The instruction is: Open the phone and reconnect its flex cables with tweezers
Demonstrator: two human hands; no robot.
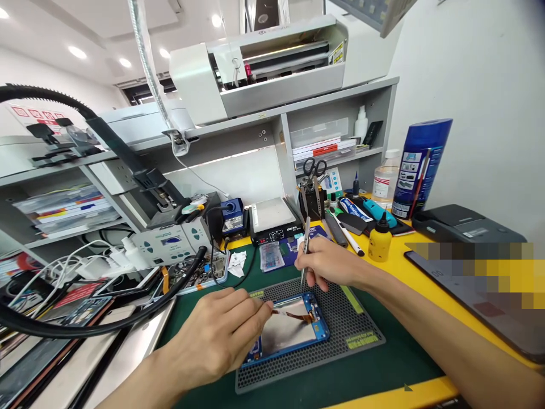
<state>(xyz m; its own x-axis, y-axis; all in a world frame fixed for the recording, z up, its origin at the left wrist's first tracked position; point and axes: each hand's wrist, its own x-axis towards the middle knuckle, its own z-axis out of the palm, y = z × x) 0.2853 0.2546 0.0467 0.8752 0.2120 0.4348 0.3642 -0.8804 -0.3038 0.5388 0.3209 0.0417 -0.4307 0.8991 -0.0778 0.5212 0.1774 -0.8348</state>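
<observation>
An opened blue phone [293, 335] lies on a grey perforated mat [349, 318], its silvery inside facing up. A brown flex cable [293, 316] crosses the opening toward the phone's right end. My left hand [217, 329] is closed over the phone's left end, with bent fingertips at its upper edge beside the cable; the thumb's exact grip is hidden. In my right hand [321, 261] a pair of metal tweezers [305, 250] is pinched nearly upright, tips pointing down close to the phone's upper right edge.
Left of the mat stands a tray of small parts [198, 270], with stacked phones [106, 341] and a black hose [140, 326] nearby. A heating plate [275, 218] sits behind. A yellow bottle [380, 241] and a dark tablet-like device [472, 301] are at right.
</observation>
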